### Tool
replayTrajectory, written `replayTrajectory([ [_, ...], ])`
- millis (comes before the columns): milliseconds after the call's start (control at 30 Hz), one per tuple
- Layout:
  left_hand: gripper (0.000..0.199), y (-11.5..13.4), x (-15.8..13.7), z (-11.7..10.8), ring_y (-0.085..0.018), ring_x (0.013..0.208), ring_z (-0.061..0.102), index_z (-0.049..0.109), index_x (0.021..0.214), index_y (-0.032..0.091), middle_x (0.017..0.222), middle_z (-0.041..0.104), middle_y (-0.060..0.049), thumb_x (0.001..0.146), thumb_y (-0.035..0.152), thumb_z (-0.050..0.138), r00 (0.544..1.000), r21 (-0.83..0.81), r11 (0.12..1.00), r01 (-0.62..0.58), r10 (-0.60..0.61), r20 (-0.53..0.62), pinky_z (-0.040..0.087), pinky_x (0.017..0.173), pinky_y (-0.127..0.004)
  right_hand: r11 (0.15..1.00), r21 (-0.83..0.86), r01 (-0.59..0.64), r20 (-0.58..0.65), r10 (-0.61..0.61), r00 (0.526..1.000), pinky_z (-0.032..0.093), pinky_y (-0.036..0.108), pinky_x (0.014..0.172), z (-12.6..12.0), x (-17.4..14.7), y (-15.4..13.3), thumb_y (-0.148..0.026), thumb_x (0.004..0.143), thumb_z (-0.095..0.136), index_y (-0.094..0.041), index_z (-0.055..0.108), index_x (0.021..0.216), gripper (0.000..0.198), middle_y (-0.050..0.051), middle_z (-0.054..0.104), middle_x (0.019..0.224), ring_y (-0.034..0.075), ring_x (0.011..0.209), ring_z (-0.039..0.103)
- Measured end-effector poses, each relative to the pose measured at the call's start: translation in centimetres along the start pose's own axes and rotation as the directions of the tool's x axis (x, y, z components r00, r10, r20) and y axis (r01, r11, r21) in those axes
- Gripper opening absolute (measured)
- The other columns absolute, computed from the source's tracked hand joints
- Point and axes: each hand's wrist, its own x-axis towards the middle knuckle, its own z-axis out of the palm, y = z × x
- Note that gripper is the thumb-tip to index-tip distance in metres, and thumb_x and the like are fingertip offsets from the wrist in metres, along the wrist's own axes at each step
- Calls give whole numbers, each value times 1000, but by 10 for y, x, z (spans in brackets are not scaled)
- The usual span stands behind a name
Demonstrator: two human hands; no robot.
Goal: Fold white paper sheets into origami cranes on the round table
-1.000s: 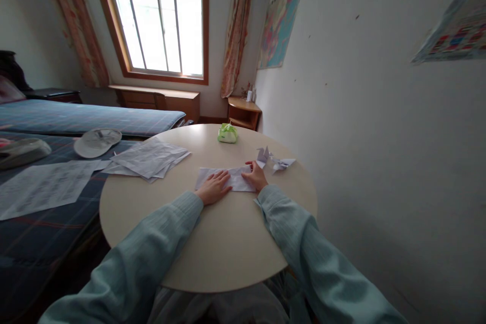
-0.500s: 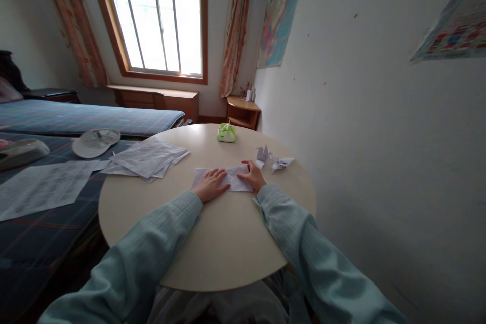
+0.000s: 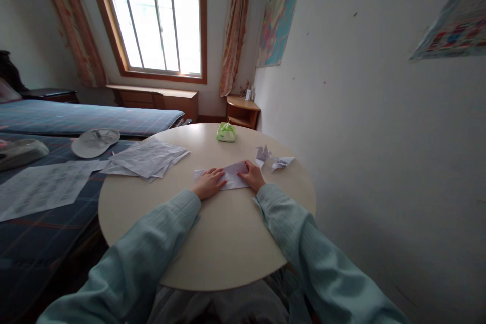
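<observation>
A folded sheet of white paper (image 3: 233, 176) lies on the round table (image 3: 212, 248) in front of me. My left hand (image 3: 209, 183) rests flat over its left part, fingers stretched out and pressing it down. At the paper's right end, my right hand (image 3: 252, 176) pinches the edge between thumb and fingers, with that end slightly raised. Just beyond my right hand stand two folded paper figures, one upright paper figure (image 3: 262, 155) and one lower paper figure (image 3: 281, 163).
A green tissue pack (image 3: 227, 132) sits near the table's far edge. Loose printed sheets (image 3: 148, 158) overlap the table's left edge. Left of it is a bed (image 3: 45, 182) with a pale cap (image 3: 95, 143). A white wall (image 3: 372, 162) rises at the right.
The right part of the paper has shifted, and its surface now looks smoother and tilted up at the right. My left hand has moved slightly left; my right hand stays near the same place.
</observation>
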Motion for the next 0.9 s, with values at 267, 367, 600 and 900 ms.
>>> replayTrajectory([
  [267, 45, -1, 1, 7, -20, 116, 37, 42, 117, 19, 127, 43, -6, 81, 45, 34, 998, -19, 1000, -17, 16, -65, 29, 98, -35, 986, 128, 108, 108, -123, 987, 46, 24, 67, 2, -3, -6, -14, 64, 53, -15, 64, 81, 21, 1, 66, 78, 14, 71, 59],
  [367, 40, -2, 1, 7, -19, 113, 41, 42, 114, 17, 122, 46, -7, 81, 39, 36, 995, -49, 999, -14, 9, -94, 31, 97, -34, 974, 195, 115, 172, -149, 974, 47, 25, 67, 3, -6, -10, -15, 64, 54, -16, 66, 80, 20, 3, 67, 80, 15, 73, 60],
  [600, 36, -3, 2, 8, -19, 113, 41, 43, 111, 16, 120, 47, -9, 82, 36, 36, 994, -56, 998, -24, 17, -107, 32, 96, -34, 955, 231, 188, 251, -245, 936, 47, 27, 73, 3, -7, -10, -17, 63, 58, -18, 66, 80, 19, 3, 67, 86, 15, 81, 59],
  [900, 37, -1, 1, 7, -20, 108, 46, 43, 109, 11, 113, 52, -13, 79, 33, 40, 990, -80, 997, -6, -6, -143, 34, 93, -31, 956, 208, 206, 281, -260, 924, 46, 27, 71, 0, -8, -15, -14, 62, 58, -17, 67, 79, 20, 5, 67, 88, 16, 82, 59],
])
